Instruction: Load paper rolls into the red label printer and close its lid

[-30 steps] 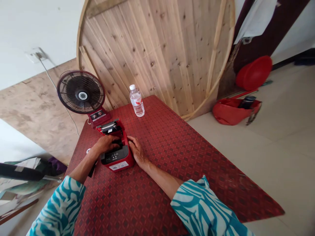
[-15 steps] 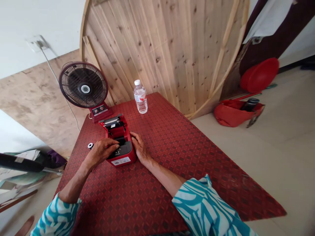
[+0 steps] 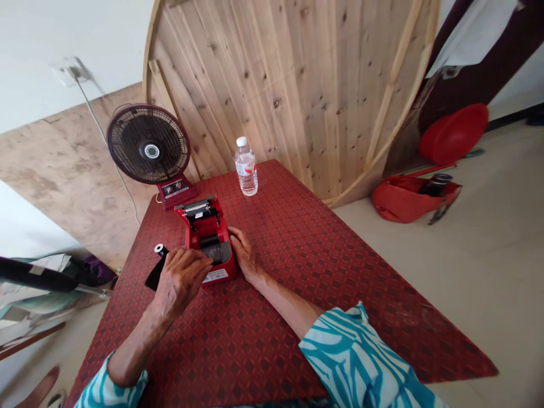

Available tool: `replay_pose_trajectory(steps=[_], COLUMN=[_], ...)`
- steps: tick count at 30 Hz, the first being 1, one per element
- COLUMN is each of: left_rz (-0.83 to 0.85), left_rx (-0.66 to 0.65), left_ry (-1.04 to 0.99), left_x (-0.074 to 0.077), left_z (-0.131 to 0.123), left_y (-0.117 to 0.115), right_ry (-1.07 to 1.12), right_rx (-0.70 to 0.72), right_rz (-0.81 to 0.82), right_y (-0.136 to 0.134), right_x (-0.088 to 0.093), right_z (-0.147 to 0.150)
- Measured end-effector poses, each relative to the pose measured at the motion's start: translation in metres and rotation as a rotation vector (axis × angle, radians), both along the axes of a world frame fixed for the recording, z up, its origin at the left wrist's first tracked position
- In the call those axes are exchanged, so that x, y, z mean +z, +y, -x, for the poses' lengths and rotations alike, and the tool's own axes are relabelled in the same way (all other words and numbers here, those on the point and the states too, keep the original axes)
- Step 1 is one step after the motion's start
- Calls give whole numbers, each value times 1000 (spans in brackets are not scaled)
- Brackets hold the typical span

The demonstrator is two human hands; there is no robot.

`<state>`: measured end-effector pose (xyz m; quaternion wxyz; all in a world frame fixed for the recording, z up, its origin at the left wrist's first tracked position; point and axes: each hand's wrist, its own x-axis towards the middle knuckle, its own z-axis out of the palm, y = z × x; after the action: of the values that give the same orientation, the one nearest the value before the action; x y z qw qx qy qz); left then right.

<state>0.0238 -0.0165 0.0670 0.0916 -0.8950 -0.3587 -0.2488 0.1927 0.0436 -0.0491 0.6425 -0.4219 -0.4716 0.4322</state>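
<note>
A small red printer [image 3: 209, 238] stands on the red patterned table [image 3: 297, 249] with its lid tipped back, and a dark roll lies in its open bay. My right hand [image 3: 243, 255] lies flat against the printer's right side with the fingers stretched out. My left hand [image 3: 183, 276] hovers at the printer's front left corner. Its back faces me and its fingers are curled, so whatever may be in them is hidden. Just left of that hand, a small white-cored roll with a black strip [image 3: 155, 264] lies on the table.
A red desk fan [image 3: 149, 148] stands behind the printer and a water bottle [image 3: 247, 166] to its right. A big round wooden board [image 3: 297, 85] leans on the wall behind. A red bag [image 3: 403, 198] and red basin [image 3: 454, 131] are on the floor at right.
My left hand has come out of the printer's bay and drawn back to its front left corner, fingers curled. The right hand stays at the printer's side. The view has shifted slightly.
</note>
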Motion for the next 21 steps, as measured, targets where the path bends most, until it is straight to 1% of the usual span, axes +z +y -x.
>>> replay_pose_trajectory(steps=[5, 8, 10, 13, 16, 18, 20, 21], left_rz=[-93, -163, -203, -252, -285, -284, -275, -273], left_rx=[-18, -7, -3, -4, 0, 9, 15, 17], left_ry=[-26, -61, -80, -90, -103, -106, -106, -107], left_x=[-10, -17, -22, -31, -35, -37, -37, -37], left_z=[-2, -3, -2, 1, 3, 4, 2, 1], left_y=[-7, -9, -10, -10, -11, -12, -14, -14], right_ry=[4, 19, 35, 23, 33, 35, 20, -8], right_rx=[-4, -12, -36, -64, 8, 25, 10, 4], right_rz=[8, 21, 25, 9, -15, 6, 6, -24], right_y=[-4, 2, 16, 48, 72, 73, 60, 50], right_x=[-1, 2, 11, 36, 62, 70, 70, 66], right_z=[0, -1, -2, -1, -1, -3, -7, -9])
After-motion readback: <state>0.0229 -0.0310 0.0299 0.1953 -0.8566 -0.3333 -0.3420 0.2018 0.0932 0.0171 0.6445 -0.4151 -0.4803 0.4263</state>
